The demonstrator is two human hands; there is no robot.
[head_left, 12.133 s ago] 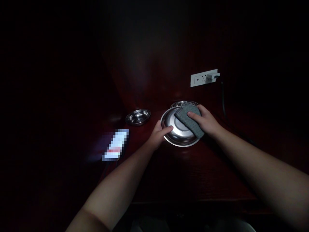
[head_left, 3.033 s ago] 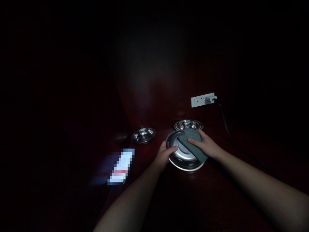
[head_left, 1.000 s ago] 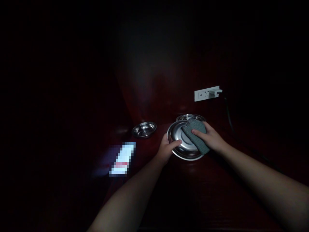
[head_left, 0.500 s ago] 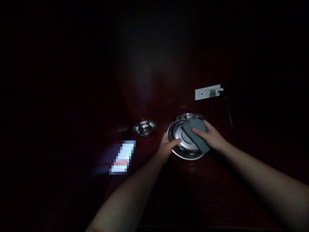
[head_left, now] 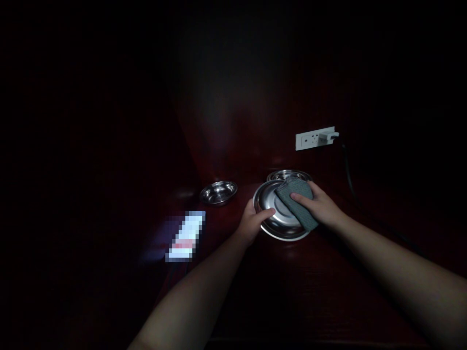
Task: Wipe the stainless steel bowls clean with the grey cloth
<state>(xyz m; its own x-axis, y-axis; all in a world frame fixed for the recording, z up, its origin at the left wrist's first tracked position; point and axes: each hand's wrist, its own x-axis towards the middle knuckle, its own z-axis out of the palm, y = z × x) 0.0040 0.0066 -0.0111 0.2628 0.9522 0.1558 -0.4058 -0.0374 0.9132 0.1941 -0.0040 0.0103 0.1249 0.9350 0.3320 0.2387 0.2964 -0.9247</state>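
My left hand (head_left: pixel 252 223) grips the left rim of a shiny steel bowl (head_left: pixel 270 200), its thumb lying over the inner side and its fingers hidden beneath. The bowl is tilted toward me. My right hand (head_left: pixel 321 204) holds a folded grey-green cloth (head_left: pixel 297 201) against the bowl's right part, thumb on top, other fingers mostly out of sight. Directly behind the held bowl, a second steel bowl (head_left: pixel 286 174) shows only its back part. Farther left, another steel bowl (head_left: pixel 219 193) stands upright on the dark red surface.
A bright, pixelated rectangular panel (head_left: pixel 186 237) lies left of my left forearm. On the back wall sits a white socket plate (head_left: pixel 308 140) with a plug (head_left: pixel 326 137) in it. A dark cable (head_left: pixel 347 167) runs down from it to the right. Most surroundings are very dark.
Almost nothing differs. Both hands, the bowl and the cloth keep nearly the same place, and the whole view has shifted very slightly.
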